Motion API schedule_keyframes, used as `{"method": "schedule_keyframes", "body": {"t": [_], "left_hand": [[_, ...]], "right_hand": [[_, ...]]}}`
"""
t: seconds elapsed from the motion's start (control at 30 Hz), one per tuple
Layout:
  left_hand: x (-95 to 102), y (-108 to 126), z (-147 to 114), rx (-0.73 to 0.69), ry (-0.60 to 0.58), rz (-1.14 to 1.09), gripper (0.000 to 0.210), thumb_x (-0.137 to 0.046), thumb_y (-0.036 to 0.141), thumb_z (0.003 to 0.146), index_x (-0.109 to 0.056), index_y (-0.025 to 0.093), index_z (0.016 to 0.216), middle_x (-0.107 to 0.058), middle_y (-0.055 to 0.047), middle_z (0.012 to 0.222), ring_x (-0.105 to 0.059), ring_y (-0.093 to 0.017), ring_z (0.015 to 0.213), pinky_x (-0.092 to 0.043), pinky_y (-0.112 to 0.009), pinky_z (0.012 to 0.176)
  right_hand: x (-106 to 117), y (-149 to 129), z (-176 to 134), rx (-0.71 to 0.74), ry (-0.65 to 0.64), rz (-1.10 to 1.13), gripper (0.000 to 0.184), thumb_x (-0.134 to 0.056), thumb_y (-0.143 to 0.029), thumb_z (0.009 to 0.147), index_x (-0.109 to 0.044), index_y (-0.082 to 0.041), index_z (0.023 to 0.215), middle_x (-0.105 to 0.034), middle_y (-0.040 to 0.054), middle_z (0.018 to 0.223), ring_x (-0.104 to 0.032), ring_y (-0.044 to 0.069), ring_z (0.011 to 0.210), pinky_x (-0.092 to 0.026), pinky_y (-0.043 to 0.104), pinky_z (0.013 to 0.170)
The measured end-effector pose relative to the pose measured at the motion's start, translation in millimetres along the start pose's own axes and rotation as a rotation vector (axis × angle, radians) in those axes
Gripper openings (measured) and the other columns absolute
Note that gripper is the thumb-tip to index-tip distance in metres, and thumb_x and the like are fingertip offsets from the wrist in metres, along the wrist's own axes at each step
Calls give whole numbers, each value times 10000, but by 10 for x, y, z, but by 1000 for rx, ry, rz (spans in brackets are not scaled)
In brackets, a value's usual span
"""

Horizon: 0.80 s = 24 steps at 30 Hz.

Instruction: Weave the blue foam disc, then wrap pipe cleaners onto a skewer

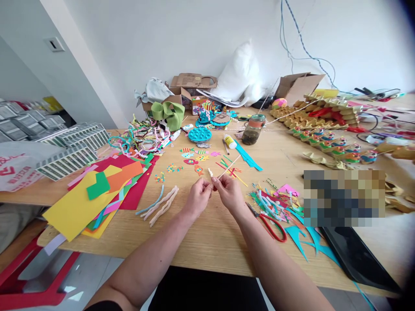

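Over the middle of the table, a cream pipe cleaner (231, 166) is pinched between the fingertips of my left hand (199, 194) and my right hand (231, 191). One end is twisted into a short, bumpy coil that sticks up between the hands. Its straight tail slants up to the right from my right hand. Just beyond my fingers lie several colourful paper fish (198, 170) and some thin paper strips (228, 168). Pale pipe cleaners (164, 206) and a blue one (152, 202) rest left of my left hand.
Red-handled scissors (272, 226) lie beside paper scraps (279, 201) near my right forearm. Coloured sheets (73, 207) cover the table's left. Farther back stand a glue bottle (230, 141), a glass jar (252, 131) and a blue bumpy disc (200, 134). A black tray (359, 259) sits at right.
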<state>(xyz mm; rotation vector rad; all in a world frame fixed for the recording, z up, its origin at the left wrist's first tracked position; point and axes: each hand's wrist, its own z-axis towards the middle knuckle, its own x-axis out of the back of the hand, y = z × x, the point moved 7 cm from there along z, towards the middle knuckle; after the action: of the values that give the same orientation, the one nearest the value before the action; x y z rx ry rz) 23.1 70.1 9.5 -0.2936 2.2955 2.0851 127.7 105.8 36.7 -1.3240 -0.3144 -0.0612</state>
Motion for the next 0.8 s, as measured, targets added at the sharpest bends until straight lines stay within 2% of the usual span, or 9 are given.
{"method": "schedule_keyframes", "body": {"t": [0.1, 0.17, 0.23, 0.3, 0.37, 0.43, 0.63, 0.73, 0.8], "left_hand": [[-44, 18, -15, 10, -59, -54, 293, -621, 404, 747, -447, 173, 701, -339, 96, 460, -235, -27, 378, -129, -175, 390], [-100, -28, -27, 130, -166, -158, 280, -593, 420, 762, -456, 177, 733, -380, 86, 459, -228, -25, 347, -113, -167, 366], [-149, -55, -46, 243, -277, -261, 282, -546, 451, 782, -475, 179, 787, -471, 53, 481, -274, -38, 321, -152, -163, 338], [-156, -49, -49, 287, -328, -312, 300, -520, 468, 789, -489, 171, 816, -559, 5, 533, -374, -66, 325, -249, -178, 325], [-141, -33, -40, 276, -329, -312, 299, -543, 455, 779, -493, 161, 804, -597, -19, 570, -451, -88, 353, -332, -199, 339], [-136, -25, -39, 257, -326, -296, 290, -584, 433, 760, -483, 162, 787, -597, -13, 565, -458, -88, 355, -347, -197, 337], [-132, -47, -47, 252, -310, -301, 336, -674, 411, 707, -435, 178, 736, -391, 94, 438, -224, -9, 301, -119, -137, 309], [-117, -41, -34, 225, -291, -298, 355, -687, 413, 693, -423, 178, 722, -344, 109, 428, -187, -3, 304, -80, -145, 315], [-111, -40, -30, 217, -281, -281, 351, -679, 418, 699, -422, 180, 720, -365, 105, 422, -193, -6, 297, -92, -146, 309]], "right_hand": [[35, 46, 13, -31, 32, -13, 447, -557, -591, 744, -496, -193, 551, -535, 14, 517, -457, 126, 484, -344, 265, 491], [33, 74, 22, -59, 8, 72, 455, -581, -603, 717, -494, -193, 541, -530, 6, 509, -450, 118, 476, -344, 259, 486], [11, 96, 25, -101, -47, 212, 460, -610, -616, 682, -495, -191, 546, -533, -4, 509, -459, 113, 480, -360, 253, 493], [-41, 98, 15, -144, -134, 340, 462, -620, -626, 667, -499, -192, 567, -537, -12, 507, -476, 114, 476, -382, 256, 507], [-90, 81, -3, -168, -211, 407, 461, -608, -634, 675, -500, -195, 592, -532, -21, 493, -478, 115, 456, -391, 263, 511], [-99, 68, -8, -170, -228, 413, 461, -608, -635, 677, -497, -194, 595, -525, -24, 491, -470, 113, 450, -385, 263, 509], [-16, 61, 28, -69, -94, 150, 468, -589, -640, 683, -496, -193, 580, -521, -6, 532, -455, 120, 498, -352, 260, 506], [18, 48, 30, -21, -20, -2, 456, -570, -623, 712, -484, -197, 577, -519, 1, 533, -433, 122, 493, -322, 259, 484], [20, 48, 29, -19, -13, -4, 453, -565, -619, 719, -478, -199, 572, -518, 2, 532, -434, 124, 497, -322, 259, 487]]}}
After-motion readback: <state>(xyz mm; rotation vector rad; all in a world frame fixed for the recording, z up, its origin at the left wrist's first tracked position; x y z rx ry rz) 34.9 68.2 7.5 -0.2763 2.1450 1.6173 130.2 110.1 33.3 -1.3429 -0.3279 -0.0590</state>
